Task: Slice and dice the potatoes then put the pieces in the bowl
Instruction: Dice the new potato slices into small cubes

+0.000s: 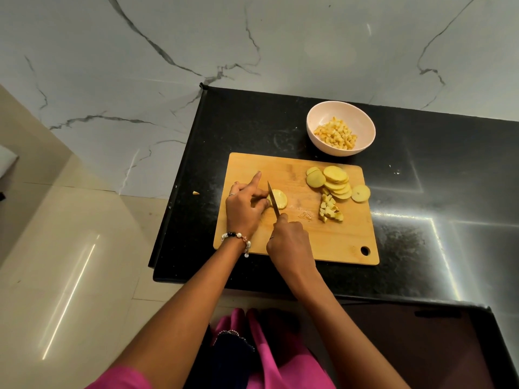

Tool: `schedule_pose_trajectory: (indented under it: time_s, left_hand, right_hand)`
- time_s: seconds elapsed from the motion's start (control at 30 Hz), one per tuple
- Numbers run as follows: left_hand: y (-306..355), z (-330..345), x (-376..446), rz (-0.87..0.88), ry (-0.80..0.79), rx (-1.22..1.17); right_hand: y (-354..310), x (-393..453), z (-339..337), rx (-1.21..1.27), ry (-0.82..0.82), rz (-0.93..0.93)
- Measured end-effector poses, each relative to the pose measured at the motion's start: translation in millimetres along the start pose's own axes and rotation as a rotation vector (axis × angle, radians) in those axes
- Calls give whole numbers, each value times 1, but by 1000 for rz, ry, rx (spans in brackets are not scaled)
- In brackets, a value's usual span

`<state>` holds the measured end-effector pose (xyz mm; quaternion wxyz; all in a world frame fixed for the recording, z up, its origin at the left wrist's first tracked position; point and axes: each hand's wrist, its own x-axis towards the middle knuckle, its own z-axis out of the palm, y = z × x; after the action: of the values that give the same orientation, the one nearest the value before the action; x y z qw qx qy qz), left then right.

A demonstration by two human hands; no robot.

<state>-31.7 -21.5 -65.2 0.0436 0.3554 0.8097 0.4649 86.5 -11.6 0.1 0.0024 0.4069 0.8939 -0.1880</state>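
Observation:
A wooden cutting board (323, 242) lies on the black counter. My left hand (244, 206) pinches a small stack of potato slices (280, 199) at the board's left, index finger pointing away. My right hand (289, 242) grips the handle of a knife (273, 199), whose blade stands across those slices. A fanned pile of round potato slices (335, 182) sits at the board's far right, with one loose slice (360, 193) beside it. A heap of diced potato (330, 210) lies just below them. The pale bowl (314, 115) behind the board holds several potato cubes (335, 133).
The black counter (421, 192) ends at a left edge near the board, with pale floor tiles beyond. One potato scrap (195, 193) lies on the floor side of that edge. A marble wall rises behind the bowl.

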Motion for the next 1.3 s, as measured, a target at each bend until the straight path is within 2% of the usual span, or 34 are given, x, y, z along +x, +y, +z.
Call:
schedule_pose_trajectory:
  time_s: [0.23,0.4,0.53,0.67,0.73,0.8,0.87,0.93,1.17,1.3]
  left_hand:
    - [-3,1,0,-1,6,3]
    - [2,0,-1,-16,10,14]
    - [4,0,-2,-11,-4,10]
    - [7,0,-1,61,-32,60]
    - [10,1,-2,135,20,152]
    - [22,2,-4,50,54,302]
    - [37,6,-5,-145,-52,426]
    - [48,13,-7,-242,-137,515]
    - [55,26,0,-272,-207,560]
    - [40,16,17,-118,-349,490]
  right_hand:
    - [-7,4,10,-27,70,-76]
    - [7,-25,10,-20,-65,0]
    - [15,-27,-7,117,-143,96]
    - [29,-15,-14,221,-35,96]
    - [36,-9,-14,224,12,99]
    - [42,-5,-15,225,54,107]
    - [45,-3,-16,223,88,106]
    - [47,-1,-18,237,121,102]
    - [49,0,-18,292,167,89]
    - [52,-2,-13,305,138,100]
